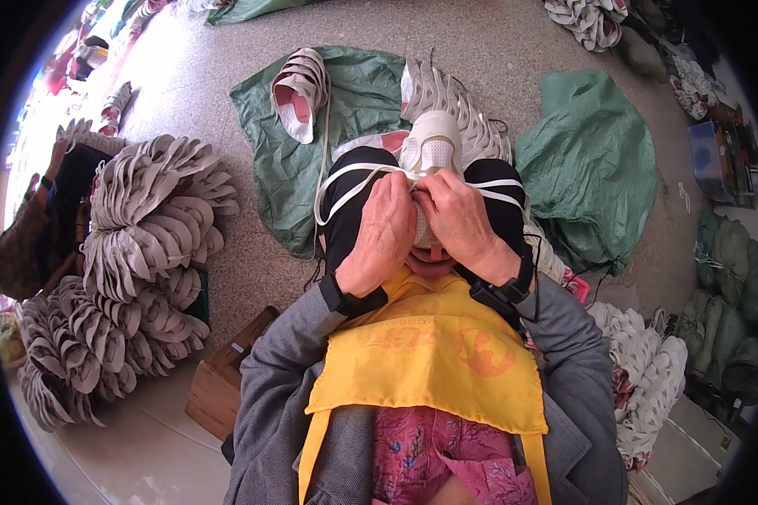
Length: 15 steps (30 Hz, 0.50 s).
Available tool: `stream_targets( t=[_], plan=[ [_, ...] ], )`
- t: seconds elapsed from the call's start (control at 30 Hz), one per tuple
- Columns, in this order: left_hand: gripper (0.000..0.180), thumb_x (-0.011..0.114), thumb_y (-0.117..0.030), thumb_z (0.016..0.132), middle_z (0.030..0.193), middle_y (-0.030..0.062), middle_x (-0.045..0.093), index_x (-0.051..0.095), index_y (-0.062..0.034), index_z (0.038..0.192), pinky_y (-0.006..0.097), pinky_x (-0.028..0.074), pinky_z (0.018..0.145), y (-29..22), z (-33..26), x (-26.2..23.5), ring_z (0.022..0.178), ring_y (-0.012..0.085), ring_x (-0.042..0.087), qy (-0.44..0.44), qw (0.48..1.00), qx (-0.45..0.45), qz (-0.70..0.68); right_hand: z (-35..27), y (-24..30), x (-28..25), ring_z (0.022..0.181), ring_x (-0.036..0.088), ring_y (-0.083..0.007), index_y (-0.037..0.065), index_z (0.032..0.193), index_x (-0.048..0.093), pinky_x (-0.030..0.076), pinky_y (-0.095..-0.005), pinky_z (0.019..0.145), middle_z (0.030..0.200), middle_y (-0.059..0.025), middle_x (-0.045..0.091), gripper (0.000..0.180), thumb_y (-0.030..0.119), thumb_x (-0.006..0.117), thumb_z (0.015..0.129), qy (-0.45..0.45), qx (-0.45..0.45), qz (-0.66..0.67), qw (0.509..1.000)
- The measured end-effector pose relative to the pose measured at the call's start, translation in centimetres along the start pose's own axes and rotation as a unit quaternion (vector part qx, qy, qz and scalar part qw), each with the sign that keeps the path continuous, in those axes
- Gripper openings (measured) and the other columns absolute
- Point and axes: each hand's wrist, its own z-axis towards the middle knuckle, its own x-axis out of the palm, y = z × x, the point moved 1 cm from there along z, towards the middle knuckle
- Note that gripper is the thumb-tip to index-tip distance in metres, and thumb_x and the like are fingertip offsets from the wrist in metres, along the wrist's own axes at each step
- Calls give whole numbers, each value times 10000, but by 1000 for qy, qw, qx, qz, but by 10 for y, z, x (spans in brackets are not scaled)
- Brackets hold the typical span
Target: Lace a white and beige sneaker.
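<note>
The pale shoe (435, 141) sits between the person's raised knees, its perforated toe pointing away and its opening, lined in pink, facing the yellow apron (425, 362). The white lace (499, 182) crosses the top of the shoe and runs out in loose loops over both dark trouser legs.

The left hand (385, 220) is nearly closed, fingers drawn together, with the fingertips pinching the lace at the middle of the shoe. The right hand (461, 217) is likewise curled in, its thumb and forefinger gripping the lace just beside the left fingertips. The fingers cover the crossing, so whether a knot is formed there cannot be confirmed. Each wrist bears a black band.

Ahead and to the left, a green sheet (265, 172) lies spread on the speckled floor (370, 29), carrying a loose shoe upper (299, 91) with a pink inside. A row of pale uppers (480, 135) stands just beyond the knees. To its right lies a crumpled green sack (594, 156). Large stacks of greyish uppers (147, 215) occupy the left side, near a wooden box (215, 391); another heap of white uppers (648, 379) lies beside the right arm.
</note>
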Motion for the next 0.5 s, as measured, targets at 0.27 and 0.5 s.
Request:
stream_targets(
  t=[0.27,0.5],
  plan=[
    [148,541,41,910,935,221,569,503,11,1050,486,482,776,-1,2,1,907,430,595,-26,999,-7,-25,-2,5,0,819,679,-343,32,933,608,555,-422,677,898,-147,610,78,104,637,919,-22,-1,-6,1000],
    [231,547,72,836,847,221,569,484,6,1048,513,473,685,-3,8,-6,810,442,598,-14,1000,-1,-20,6,4,-4,776,679,-352,36,908,580,545,-440,665,857,-148,615,40,51,615,896,-10,-35,-13,999]
  ],
)
